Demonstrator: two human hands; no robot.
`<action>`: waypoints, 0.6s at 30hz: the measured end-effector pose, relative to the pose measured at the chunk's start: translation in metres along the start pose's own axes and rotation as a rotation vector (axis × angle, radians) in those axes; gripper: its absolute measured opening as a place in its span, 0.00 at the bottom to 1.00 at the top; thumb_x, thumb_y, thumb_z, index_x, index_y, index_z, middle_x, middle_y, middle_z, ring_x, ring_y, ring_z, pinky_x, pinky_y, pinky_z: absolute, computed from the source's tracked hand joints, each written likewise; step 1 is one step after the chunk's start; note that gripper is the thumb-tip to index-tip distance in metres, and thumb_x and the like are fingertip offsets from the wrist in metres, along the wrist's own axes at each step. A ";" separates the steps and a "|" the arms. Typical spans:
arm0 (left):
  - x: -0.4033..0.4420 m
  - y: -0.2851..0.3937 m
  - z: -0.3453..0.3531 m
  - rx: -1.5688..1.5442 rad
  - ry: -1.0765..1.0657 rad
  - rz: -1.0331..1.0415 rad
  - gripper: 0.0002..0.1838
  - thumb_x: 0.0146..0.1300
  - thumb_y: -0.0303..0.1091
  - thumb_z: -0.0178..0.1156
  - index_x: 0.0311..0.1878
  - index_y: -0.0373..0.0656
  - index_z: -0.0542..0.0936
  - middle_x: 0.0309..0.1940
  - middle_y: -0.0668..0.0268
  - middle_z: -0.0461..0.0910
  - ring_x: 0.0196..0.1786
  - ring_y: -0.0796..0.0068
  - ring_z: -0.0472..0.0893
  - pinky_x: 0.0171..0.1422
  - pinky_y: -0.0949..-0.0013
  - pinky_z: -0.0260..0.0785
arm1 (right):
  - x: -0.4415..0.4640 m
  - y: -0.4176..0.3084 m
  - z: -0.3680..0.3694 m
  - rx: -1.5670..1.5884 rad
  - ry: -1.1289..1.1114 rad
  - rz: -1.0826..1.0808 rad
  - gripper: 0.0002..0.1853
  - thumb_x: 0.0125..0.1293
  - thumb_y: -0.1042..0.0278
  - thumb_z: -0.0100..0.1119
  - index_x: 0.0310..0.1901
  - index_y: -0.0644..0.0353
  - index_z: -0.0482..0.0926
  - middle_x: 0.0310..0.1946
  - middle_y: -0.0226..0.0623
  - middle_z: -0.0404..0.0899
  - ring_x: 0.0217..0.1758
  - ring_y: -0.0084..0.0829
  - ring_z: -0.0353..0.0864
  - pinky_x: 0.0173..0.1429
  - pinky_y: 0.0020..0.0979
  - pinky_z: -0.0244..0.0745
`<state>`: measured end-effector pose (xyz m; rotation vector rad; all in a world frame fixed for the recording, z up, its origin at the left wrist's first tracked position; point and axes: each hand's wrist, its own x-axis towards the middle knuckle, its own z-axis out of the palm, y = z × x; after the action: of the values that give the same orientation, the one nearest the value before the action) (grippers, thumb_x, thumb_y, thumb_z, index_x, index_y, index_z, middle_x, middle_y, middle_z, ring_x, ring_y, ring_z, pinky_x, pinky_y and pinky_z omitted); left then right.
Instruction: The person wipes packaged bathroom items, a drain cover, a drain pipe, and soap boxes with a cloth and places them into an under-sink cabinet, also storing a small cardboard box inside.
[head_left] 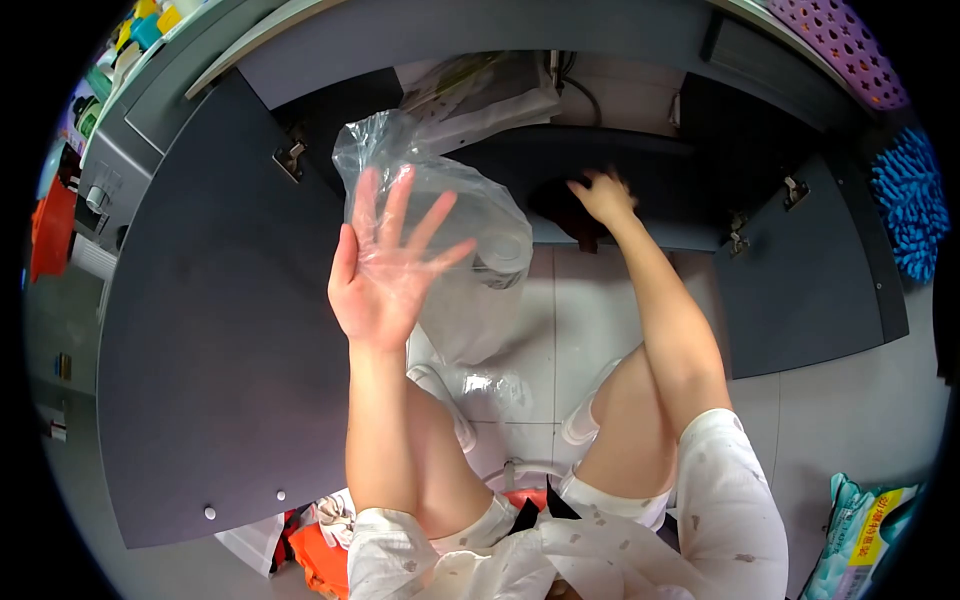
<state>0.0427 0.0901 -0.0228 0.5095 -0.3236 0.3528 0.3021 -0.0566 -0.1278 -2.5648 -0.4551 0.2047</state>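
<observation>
My left hand (385,275) is raised in front of the open cabinet, its fingers spread wide. A clear plastic bag (470,205) hangs against it, with the film lying over the fingers. A round, pale see-through shape (503,248) shows in the bag's right side; its kind is unclear. Over the cabinet's lower edge, my right hand (606,198) reaches in with the thumb pointing left. Its other fingers are blurred and partly hidden. Just below and left of that hand is a dark brown object (563,210), too dark to name; whether they touch is unclear.
Dark cabinet doors stand open at left (220,330) and right (810,270). More plastic packaging (490,100) and a hose (588,98) are inside the cabinet. A blue chenille mitt (912,205) hangs at right. A teal package (865,535) lies on the floor, lower right.
</observation>
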 end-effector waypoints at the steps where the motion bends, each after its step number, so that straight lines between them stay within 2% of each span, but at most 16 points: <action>1: 0.000 0.000 0.000 -0.007 -0.001 0.005 0.25 0.65 0.46 0.34 0.66 0.58 0.51 0.66 0.69 0.50 0.68 0.46 0.43 0.60 0.27 0.33 | 0.003 -0.012 -0.008 0.308 -0.105 -0.185 0.35 0.55 0.39 0.49 0.58 0.57 0.64 0.48 0.43 0.74 0.52 0.38 0.71 0.61 0.39 0.56; 2: 0.000 0.002 -0.001 -0.008 -0.001 0.010 0.25 0.65 0.46 0.34 0.66 0.58 0.51 0.66 0.69 0.50 0.68 0.46 0.43 0.60 0.27 0.33 | -0.012 -0.038 -0.019 0.661 -0.286 -0.270 0.38 0.57 0.35 0.43 0.57 0.61 0.64 0.47 0.41 0.75 0.51 0.34 0.72 0.59 0.38 0.58; 3: 0.001 0.002 -0.002 0.031 -0.009 0.006 0.24 0.65 0.45 0.34 0.65 0.56 0.53 0.65 0.68 0.53 0.67 0.47 0.47 0.60 0.28 0.36 | -0.048 -0.069 -0.045 0.948 -0.566 -0.234 0.37 0.59 0.36 0.40 0.56 0.64 0.66 0.46 0.42 0.75 0.50 0.33 0.72 0.55 0.32 0.63; 4: 0.001 0.002 -0.002 0.068 -0.016 0.001 0.24 0.66 0.45 0.35 0.65 0.55 0.54 0.64 0.67 0.56 0.66 0.47 0.50 0.60 0.29 0.38 | -0.056 -0.079 -0.045 1.079 -0.770 -0.311 0.34 0.61 0.38 0.41 0.55 0.62 0.66 0.46 0.43 0.75 0.48 0.32 0.74 0.52 0.31 0.65; 5: 0.002 0.001 -0.002 0.064 -0.014 0.006 0.24 0.66 0.45 0.35 0.65 0.55 0.54 0.64 0.67 0.56 0.66 0.47 0.50 0.60 0.29 0.38 | -0.069 -0.089 -0.046 1.151 -0.864 -0.448 0.29 0.61 0.46 0.47 0.56 0.63 0.66 0.45 0.42 0.75 0.45 0.31 0.75 0.49 0.28 0.67; 6: 0.003 0.000 0.000 0.221 0.076 0.061 0.24 0.65 0.43 0.38 0.63 0.49 0.56 0.61 0.62 0.58 0.63 0.49 0.56 0.60 0.36 0.46 | -0.081 -0.099 -0.049 1.154 -0.787 -0.571 0.24 0.59 0.58 0.55 0.53 0.64 0.68 0.42 0.39 0.76 0.41 0.27 0.76 0.45 0.25 0.68; 7: 0.003 -0.002 0.001 0.377 0.167 0.115 0.24 0.65 0.42 0.41 0.61 0.43 0.58 0.59 0.57 0.60 0.60 0.51 0.62 0.60 0.43 0.54 | -0.092 -0.108 -0.056 1.065 -0.685 -0.574 0.20 0.56 0.64 0.56 0.49 0.64 0.71 0.41 0.38 0.76 0.41 0.27 0.75 0.45 0.25 0.68; 8: 0.002 -0.004 0.002 0.377 0.166 0.115 0.24 0.65 0.42 0.41 0.61 0.43 0.58 0.59 0.57 0.60 0.60 0.51 0.62 0.60 0.43 0.54 | -0.101 -0.115 -0.063 0.976 -0.581 -0.578 0.17 0.54 0.70 0.58 0.46 0.65 0.73 0.40 0.37 0.75 0.41 0.27 0.75 0.44 0.25 0.69; 9: 0.003 -0.006 0.004 0.470 0.180 0.186 0.23 0.65 0.41 0.43 0.60 0.42 0.59 0.56 0.58 0.63 0.57 0.55 0.65 0.59 0.49 0.57 | -0.110 -0.120 -0.064 0.976 -0.579 -0.579 0.17 0.54 0.70 0.58 0.46 0.65 0.73 0.40 0.37 0.75 0.41 0.27 0.75 0.44 0.25 0.69; 10: 0.004 -0.008 0.008 0.563 0.193 0.259 0.22 0.64 0.40 0.44 0.59 0.40 0.60 0.53 0.58 0.66 0.54 0.59 0.69 0.58 0.55 0.59 | -0.120 -0.125 -0.065 0.843 -0.283 -0.760 0.13 0.50 0.71 0.59 0.40 0.63 0.75 0.35 0.35 0.75 0.36 0.26 0.74 0.42 0.25 0.68; 11: 0.004 -0.012 0.015 0.665 0.269 0.314 0.27 0.63 0.47 0.46 0.60 0.40 0.59 0.50 0.62 0.67 0.51 0.67 0.69 0.56 0.62 0.60 | -0.128 -0.129 -0.067 0.694 0.015 -0.924 0.10 0.47 0.72 0.61 0.34 0.60 0.77 0.29 0.32 0.75 0.32 0.26 0.73 0.39 0.25 0.67; 12: 0.004 -0.016 0.016 0.664 0.267 0.320 0.27 0.63 0.47 0.46 0.60 0.40 0.59 0.50 0.62 0.67 0.51 0.67 0.69 0.56 0.62 0.60 | -0.134 -0.133 -0.071 0.691 0.016 -0.930 0.10 0.47 0.72 0.61 0.34 0.60 0.77 0.29 0.32 0.75 0.32 0.26 0.73 0.39 0.25 0.67; 14: 0.001 -0.025 0.013 0.736 0.102 0.346 0.33 0.62 0.53 0.44 0.63 0.40 0.56 0.54 0.61 0.65 0.56 0.67 0.66 0.61 0.63 0.56 | -0.145 -0.141 -0.080 0.850 0.095 -1.056 0.07 0.43 0.74 0.60 0.28 0.60 0.76 0.27 0.32 0.73 0.32 0.28 0.71 0.39 0.27 0.66; 15: -0.001 -0.030 0.011 0.806 0.087 0.298 0.34 0.59 0.56 0.47 0.61 0.39 0.58 0.53 0.62 0.65 0.56 0.70 0.65 0.61 0.66 0.56 | -0.148 -0.144 -0.083 0.796 0.181 -1.127 0.08 0.41 0.76 0.58 0.27 0.60 0.75 0.29 0.29 0.73 0.34 0.29 0.69 0.39 0.29 0.64; 16: -0.003 -0.032 0.006 0.807 0.090 0.305 0.34 0.59 0.56 0.47 0.61 0.39 0.58 0.53 0.62 0.65 0.56 0.70 0.65 0.61 0.66 0.56 | -0.151 -0.146 -0.083 0.795 0.177 -1.133 0.08 0.41 0.76 0.58 0.27 0.60 0.75 0.29 0.29 0.73 0.34 0.29 0.69 0.39 0.29 0.64; 18: -0.005 -0.034 0.004 0.975 0.109 0.169 0.32 0.58 0.53 0.51 0.57 0.38 0.62 0.52 0.62 0.65 0.57 0.71 0.64 0.61 0.67 0.55 | -0.156 -0.149 -0.082 0.472 0.325 -1.214 0.06 0.42 0.77 0.56 0.26 0.62 0.73 0.31 0.33 0.72 0.35 0.29 0.68 0.42 0.26 0.65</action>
<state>0.0508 0.0591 -0.0355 1.4171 -0.0658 0.7011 0.1337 -0.0302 0.0281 -1.4684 -1.4854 -0.4728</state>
